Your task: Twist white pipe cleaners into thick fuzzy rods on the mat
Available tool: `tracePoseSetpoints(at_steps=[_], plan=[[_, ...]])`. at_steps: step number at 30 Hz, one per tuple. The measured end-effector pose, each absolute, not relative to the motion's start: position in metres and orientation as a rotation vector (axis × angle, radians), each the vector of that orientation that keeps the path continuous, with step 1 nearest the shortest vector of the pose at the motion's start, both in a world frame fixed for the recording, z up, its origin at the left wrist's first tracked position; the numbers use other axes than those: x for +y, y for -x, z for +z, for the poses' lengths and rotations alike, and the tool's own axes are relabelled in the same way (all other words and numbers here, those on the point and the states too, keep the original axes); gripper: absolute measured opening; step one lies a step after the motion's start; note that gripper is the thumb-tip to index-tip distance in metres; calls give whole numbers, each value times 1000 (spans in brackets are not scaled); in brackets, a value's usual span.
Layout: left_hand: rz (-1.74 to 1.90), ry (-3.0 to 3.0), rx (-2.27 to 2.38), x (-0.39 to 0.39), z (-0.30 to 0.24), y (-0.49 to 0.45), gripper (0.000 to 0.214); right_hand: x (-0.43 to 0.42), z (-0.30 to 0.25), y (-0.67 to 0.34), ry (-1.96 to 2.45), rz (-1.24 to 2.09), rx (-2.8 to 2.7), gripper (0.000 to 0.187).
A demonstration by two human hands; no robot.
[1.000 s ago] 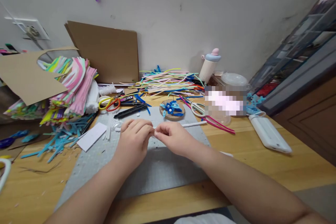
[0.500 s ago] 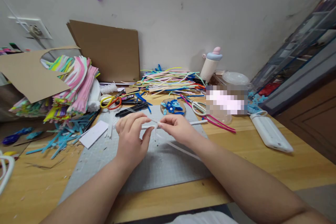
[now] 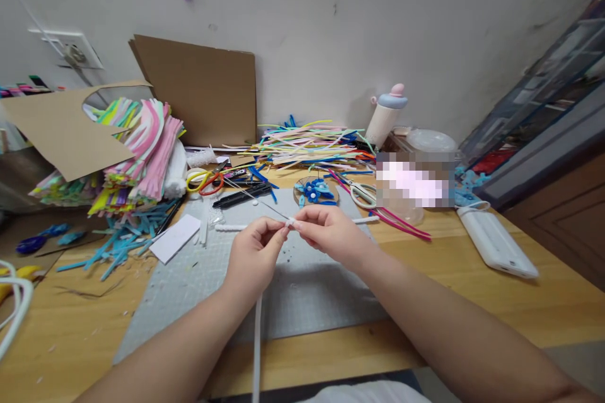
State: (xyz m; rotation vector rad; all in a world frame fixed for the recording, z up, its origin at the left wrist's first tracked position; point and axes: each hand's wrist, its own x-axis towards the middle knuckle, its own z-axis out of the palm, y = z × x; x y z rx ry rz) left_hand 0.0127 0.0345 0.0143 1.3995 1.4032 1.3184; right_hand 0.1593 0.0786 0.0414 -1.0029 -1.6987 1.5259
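Over the grey cutting mat (image 3: 321, 302), my left hand (image 3: 258, 252) and my right hand (image 3: 333, 236) meet fingertip to fingertip. Both pinch a small white piece at one end of a thin wire (image 3: 255, 195), which slants up and to the left. From under my left hand a white pipe cleaner (image 3: 258, 346) hangs down past the table's front edge; its upper part is hidden by that hand. Behind my fingers a white fuzzy stem (image 3: 227, 227) lies across the mat. A blue flower piece (image 3: 314, 191) rests just beyond my right hand.
Scissors with yellow and orange handles (image 3: 205, 182) and white-handled scissors (image 3: 362, 194) lie beyond the hands. Pipe cleaners in many colours (image 3: 307, 148) are heaped by the wall, with bundles (image 3: 137, 164) at left. A bottle (image 3: 385, 119) and a white device (image 3: 496, 242) are at right.
My left hand has moved right, closing up to my right hand. The white pipe cleaner swung from beneath my right forearm to hanging below my left hand. The wire now points up-left.
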Motion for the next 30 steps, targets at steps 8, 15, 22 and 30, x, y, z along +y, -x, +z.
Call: tracePoseSetpoints(at_steps=[8, 15, 22, 30], plan=[[1004, -2146, 1777, 33, 15, -2, 10, 78, 30, -162, 1146, 555, -2193, 19], [675, -2709, 1776, 34, 32, 11, 17, 65, 39, -161, 1212, -157, -2559, 17], [771, -2979, 1403, 39, 49, 29, 21, 69, 52, -172, 806, -213, -2730, 21], [1056, -2429, 1139, 44, 46, 28, 18, 74, 69, -187, 526, 432, -2703, 22]])
